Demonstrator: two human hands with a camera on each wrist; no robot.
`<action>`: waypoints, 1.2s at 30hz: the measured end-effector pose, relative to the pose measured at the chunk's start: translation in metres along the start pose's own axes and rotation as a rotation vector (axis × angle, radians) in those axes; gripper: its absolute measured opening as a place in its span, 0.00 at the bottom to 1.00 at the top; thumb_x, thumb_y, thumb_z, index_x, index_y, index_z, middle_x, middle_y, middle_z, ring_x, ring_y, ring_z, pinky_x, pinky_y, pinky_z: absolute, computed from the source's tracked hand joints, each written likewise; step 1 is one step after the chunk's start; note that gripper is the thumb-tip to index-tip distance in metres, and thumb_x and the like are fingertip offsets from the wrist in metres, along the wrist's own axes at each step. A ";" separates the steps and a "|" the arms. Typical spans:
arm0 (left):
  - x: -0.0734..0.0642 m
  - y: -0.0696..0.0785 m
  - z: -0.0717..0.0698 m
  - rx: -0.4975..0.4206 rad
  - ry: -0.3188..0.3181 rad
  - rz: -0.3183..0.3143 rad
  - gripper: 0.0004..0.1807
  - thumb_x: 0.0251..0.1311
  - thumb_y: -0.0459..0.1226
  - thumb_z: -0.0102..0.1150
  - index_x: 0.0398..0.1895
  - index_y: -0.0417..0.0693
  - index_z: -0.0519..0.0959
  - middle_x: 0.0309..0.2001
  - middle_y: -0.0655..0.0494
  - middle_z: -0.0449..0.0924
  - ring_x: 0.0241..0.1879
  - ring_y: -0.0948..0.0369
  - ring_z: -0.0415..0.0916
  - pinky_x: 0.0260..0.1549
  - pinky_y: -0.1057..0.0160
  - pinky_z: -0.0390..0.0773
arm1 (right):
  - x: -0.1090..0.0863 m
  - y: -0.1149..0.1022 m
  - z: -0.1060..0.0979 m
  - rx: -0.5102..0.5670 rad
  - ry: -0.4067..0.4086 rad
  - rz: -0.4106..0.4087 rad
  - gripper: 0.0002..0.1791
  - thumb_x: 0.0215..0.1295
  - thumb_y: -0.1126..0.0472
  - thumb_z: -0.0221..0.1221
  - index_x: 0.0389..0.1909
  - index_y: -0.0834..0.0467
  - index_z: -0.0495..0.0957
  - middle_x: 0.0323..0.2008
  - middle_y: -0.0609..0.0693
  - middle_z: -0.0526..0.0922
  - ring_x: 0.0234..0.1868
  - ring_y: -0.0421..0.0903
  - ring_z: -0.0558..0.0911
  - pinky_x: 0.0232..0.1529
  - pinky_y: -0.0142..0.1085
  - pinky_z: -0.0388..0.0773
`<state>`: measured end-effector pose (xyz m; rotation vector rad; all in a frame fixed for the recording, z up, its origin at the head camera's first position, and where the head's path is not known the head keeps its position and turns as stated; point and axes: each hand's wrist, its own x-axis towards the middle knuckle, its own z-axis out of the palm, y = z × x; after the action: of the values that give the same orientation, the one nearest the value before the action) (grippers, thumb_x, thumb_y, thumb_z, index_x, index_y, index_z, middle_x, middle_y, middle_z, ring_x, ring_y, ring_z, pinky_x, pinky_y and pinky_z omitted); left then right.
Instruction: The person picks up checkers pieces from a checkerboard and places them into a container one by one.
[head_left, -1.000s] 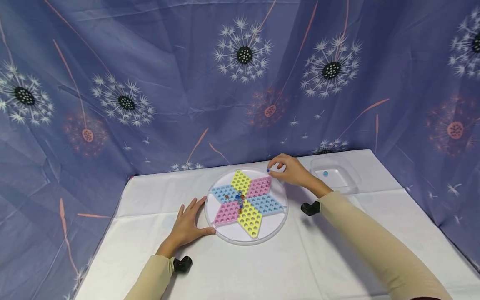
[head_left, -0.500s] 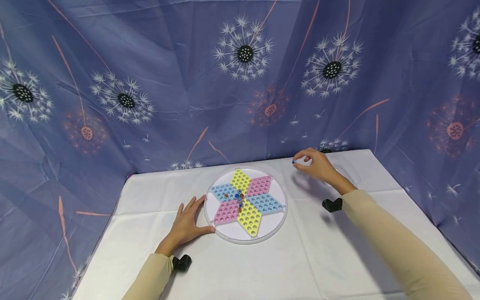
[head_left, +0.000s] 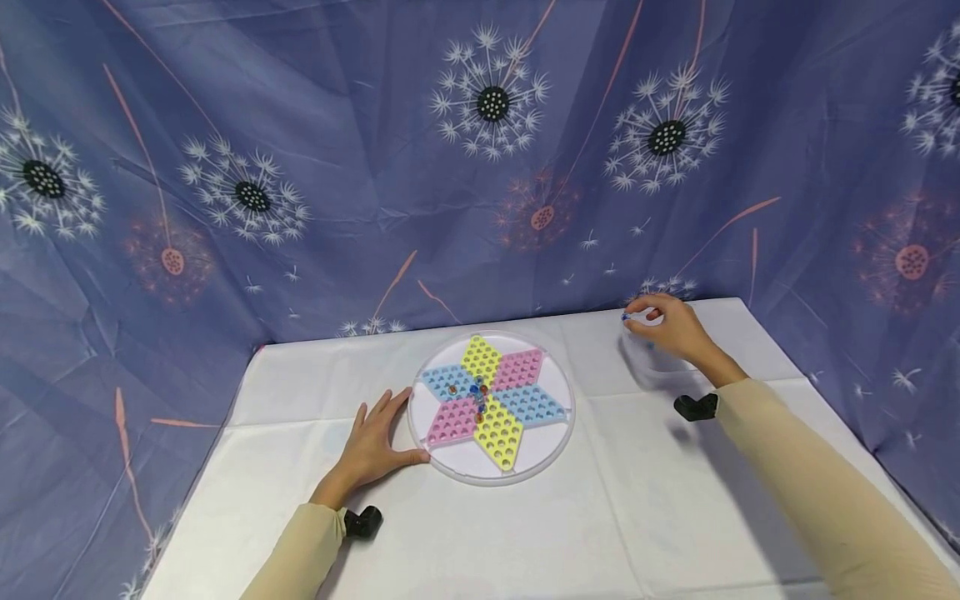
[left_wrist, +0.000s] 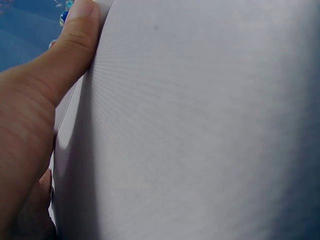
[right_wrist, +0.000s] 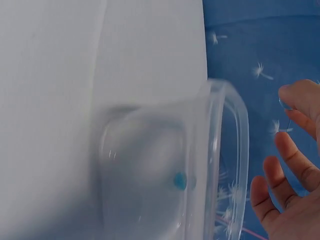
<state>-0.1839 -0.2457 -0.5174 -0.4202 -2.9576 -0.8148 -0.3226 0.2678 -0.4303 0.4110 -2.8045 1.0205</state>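
Observation:
My left hand [head_left: 371, 446] rests at the left rim of a round white Chinese checkers board [head_left: 542, 448], thumb and fingers spread along its edge. In the left wrist view the thumb [left_wrist: 72, 47] lies against that rim. Between thumb and forefinger, my right hand [head_left: 670, 329] pinches a blue marble [head_left: 626, 317]. It is above a clear plastic box [head_left: 651, 372] at the back right. The right wrist view shows the pinched marble [right_wrist: 285, 104] partly hidden by the fingertips, the other fingers loosely bent. Several marbles [head_left: 475, 390] sit around the board's centre.
A light-blue marble [right_wrist: 180, 180] lies inside the clear box. The board has a six-pointed star of yellow, pink and blue holed sections. White cloth [head_left: 525, 542] covers the table, and a blue dandelion-print curtain [head_left: 360, 167] hangs behind its back edge.
My right hand has moved right, from the board's back right edge to over the clear box, with the blue marble still pinched. The left hand has stayed at the rim.

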 end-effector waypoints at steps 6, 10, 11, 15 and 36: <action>0.000 -0.001 0.000 0.002 -0.003 -0.003 0.65 0.34 0.69 0.70 0.77 0.55 0.54 0.74 0.47 0.57 0.75 0.47 0.47 0.71 0.39 0.36 | -0.002 0.011 -0.005 -0.016 0.009 0.036 0.16 0.64 0.49 0.63 0.49 0.52 0.82 0.52 0.56 0.78 0.48 0.55 0.75 0.38 0.46 0.75; 0.001 -0.001 0.000 0.004 -0.005 -0.005 0.65 0.34 0.70 0.70 0.77 0.55 0.54 0.74 0.47 0.57 0.75 0.47 0.47 0.71 0.39 0.36 | -0.002 0.016 -0.005 -0.017 0.005 0.039 0.17 0.64 0.49 0.63 0.49 0.53 0.82 0.52 0.56 0.78 0.48 0.55 0.76 0.39 0.47 0.75; 0.001 -0.001 0.000 0.004 -0.005 -0.005 0.65 0.34 0.70 0.70 0.77 0.56 0.54 0.74 0.47 0.57 0.75 0.47 0.47 0.71 0.39 0.36 | -0.002 0.018 -0.005 -0.015 0.002 0.040 0.17 0.64 0.49 0.63 0.49 0.53 0.82 0.52 0.56 0.78 0.48 0.56 0.76 0.40 0.48 0.75; 0.001 0.000 -0.002 0.003 -0.003 -0.001 0.65 0.34 0.69 0.70 0.77 0.55 0.54 0.74 0.46 0.57 0.75 0.47 0.48 0.71 0.39 0.36 | -0.002 0.021 -0.006 -0.008 -0.033 0.058 0.19 0.64 0.46 0.62 0.50 0.53 0.81 0.52 0.58 0.78 0.49 0.57 0.75 0.41 0.51 0.76; 0.002 -0.001 -0.001 0.008 -0.026 -0.015 0.65 0.35 0.70 0.69 0.77 0.56 0.53 0.75 0.48 0.55 0.75 0.49 0.46 0.72 0.40 0.34 | -0.003 0.033 0.001 -0.061 -0.164 0.065 0.13 0.64 0.56 0.64 0.44 0.59 0.82 0.50 0.66 0.78 0.49 0.65 0.78 0.48 0.56 0.75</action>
<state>-0.1864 -0.2465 -0.5163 -0.4119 -2.9903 -0.8041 -0.3299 0.2914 -0.4519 0.4165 -3.0045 0.9510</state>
